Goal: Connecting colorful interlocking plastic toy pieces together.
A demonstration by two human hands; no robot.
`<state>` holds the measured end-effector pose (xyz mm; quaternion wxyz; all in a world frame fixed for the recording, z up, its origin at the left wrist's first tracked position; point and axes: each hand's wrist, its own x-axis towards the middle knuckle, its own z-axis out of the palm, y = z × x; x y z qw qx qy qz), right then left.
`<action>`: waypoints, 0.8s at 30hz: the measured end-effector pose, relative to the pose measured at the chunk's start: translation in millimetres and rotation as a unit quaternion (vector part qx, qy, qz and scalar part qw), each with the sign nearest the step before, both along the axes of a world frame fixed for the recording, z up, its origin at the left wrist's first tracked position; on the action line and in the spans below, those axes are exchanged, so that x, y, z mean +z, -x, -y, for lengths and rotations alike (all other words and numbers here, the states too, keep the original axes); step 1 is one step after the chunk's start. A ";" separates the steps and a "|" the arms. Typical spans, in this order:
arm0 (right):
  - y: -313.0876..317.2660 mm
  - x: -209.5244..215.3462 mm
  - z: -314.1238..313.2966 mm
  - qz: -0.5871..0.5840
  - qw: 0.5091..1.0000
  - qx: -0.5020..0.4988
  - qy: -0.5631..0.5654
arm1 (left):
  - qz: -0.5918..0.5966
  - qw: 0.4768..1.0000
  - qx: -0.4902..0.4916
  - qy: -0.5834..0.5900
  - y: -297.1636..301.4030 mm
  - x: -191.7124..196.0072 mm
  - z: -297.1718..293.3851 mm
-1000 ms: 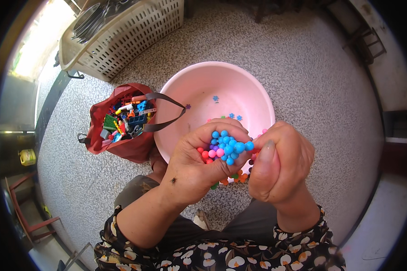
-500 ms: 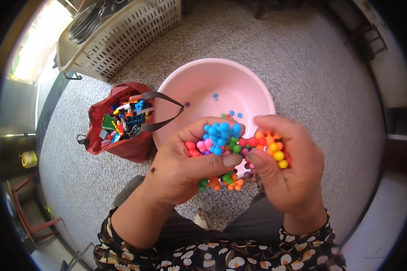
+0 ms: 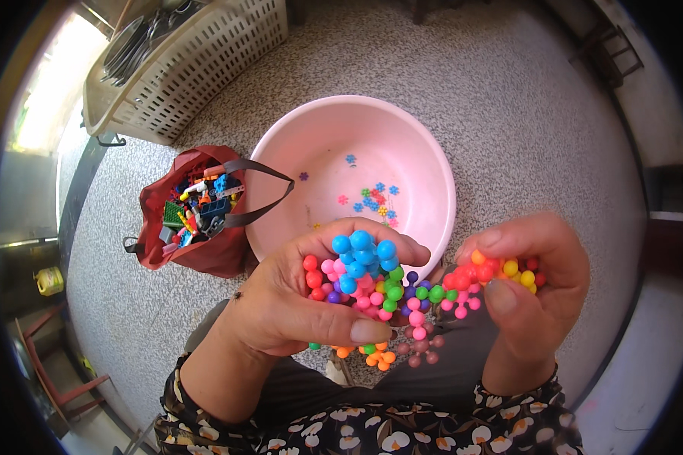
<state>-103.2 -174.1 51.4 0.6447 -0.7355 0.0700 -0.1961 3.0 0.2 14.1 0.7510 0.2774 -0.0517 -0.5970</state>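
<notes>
A cluster of knobbly plastic pieces — blue, pink, green, orange, all joined — sits between both hands above the lap, the left hand wrapped round the bigger clump, the right hand pinching its red-and-yellow end. To pull a piece off cleanly, I'd judge the left should brace firmly while the right twists at one joint, over the pink basin so loose bits drop in among those already there. A red bag of bricks and a slatted cream basket sit on the speckled floor.

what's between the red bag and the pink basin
Nothing: in the head view the red bag of toy bricks sits right against the pink basin, one dark strap reaching its rim.
</notes>
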 end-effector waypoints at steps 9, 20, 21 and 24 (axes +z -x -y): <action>-3.2 1.1 -2.5 0.082 0.957 0.064 0.270 | -0.013 0.998 0.058 0.006 7.4 7.4 0.9; -3.9 -3.7 -11.6 0.054 0.928 0.009 0.368 | 0.101 0.989 0.080 -0.077 10.0 17.7 1.2; -4.5 -5.9 -11.2 0.053 0.928 0.009 0.369 | 0.115 0.985 0.088 -0.092 10.5 17.7 1.1; -7.3 -8.6 -8.1 0.090 0.900 -0.020 0.425 | 0.226 0.971 0.061 -0.039 9.0 5.6 -3.0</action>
